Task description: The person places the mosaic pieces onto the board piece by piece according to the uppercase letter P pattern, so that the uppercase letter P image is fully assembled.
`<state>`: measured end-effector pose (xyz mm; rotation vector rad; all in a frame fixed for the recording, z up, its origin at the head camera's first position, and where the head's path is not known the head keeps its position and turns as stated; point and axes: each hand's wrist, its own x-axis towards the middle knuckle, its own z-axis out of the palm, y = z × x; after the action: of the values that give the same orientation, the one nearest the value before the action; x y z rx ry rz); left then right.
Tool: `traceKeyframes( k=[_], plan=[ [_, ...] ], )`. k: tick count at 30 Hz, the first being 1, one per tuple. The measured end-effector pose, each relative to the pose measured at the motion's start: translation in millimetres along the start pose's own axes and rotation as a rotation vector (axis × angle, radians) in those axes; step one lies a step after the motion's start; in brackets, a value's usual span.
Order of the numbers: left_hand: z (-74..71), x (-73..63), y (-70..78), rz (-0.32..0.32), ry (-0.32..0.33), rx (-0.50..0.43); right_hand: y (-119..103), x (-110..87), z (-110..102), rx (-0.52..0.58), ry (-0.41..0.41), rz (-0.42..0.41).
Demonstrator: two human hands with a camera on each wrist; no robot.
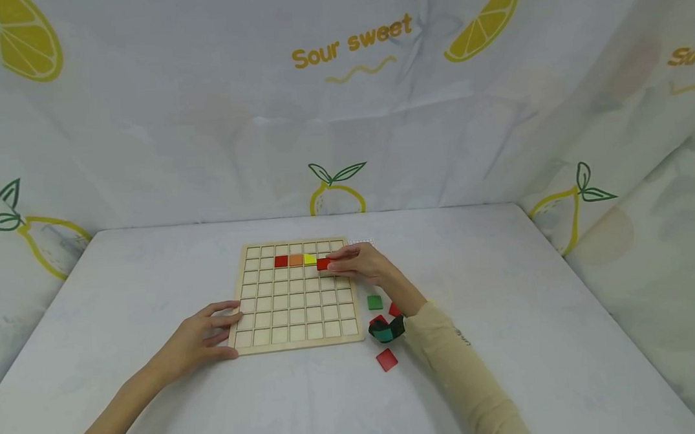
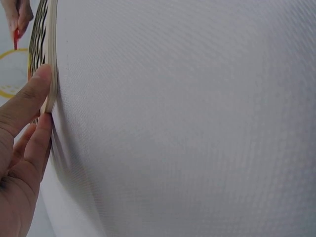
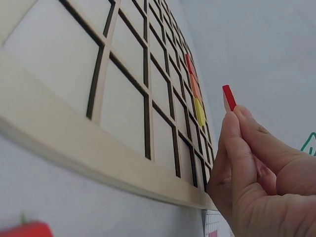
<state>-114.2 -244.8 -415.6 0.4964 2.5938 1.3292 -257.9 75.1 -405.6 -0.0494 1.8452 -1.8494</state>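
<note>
My right hand [image 1: 358, 263] pinches a small red square tile [image 1: 323, 264] between thumb and fingertips, held over the upper right of a wooden grid board [image 1: 297, 347]. In the right wrist view the tile [image 3: 229, 98] is tilted and seen nearly edge-on. Along one upper row of the board sit a red tile [image 1: 281, 261], an orange tile [image 1: 296, 260] and a yellow tile [image 1: 310, 259], side by side. My left hand [image 1: 195, 337] touches the board's left edge with spread, fairly straight fingers, the thumb near the lower left corner.
Loose tiles lie on the white table right of the board: a green tile [image 1: 375, 302] and several red ones, the nearest red tile [image 1: 387, 359] lying lowest. The dark wrist camera [image 1: 387, 330] partly covers this group. A lemon-printed cloth [image 1: 205, 152] hangs behind the table.
</note>
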Motion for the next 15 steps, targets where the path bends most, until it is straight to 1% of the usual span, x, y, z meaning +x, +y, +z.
traceKeyframes(
  k=[8,11,15],
  plan=[
    [-0.2,0.8,-1.1,0.005,0.0,0.003,-0.8,6.4,16.7,0.064,-0.01,0.001],
    [0.1,0.6,-1.4,0.001,0.001,-0.003,-0.1,7.5,23.0,0.078,0.003,0.001],
    [0.2,0.7,-1.6,-0.003,0.003,0.004,1.0,9.6,31.7,0.063,0.032,-0.017]
  ],
)
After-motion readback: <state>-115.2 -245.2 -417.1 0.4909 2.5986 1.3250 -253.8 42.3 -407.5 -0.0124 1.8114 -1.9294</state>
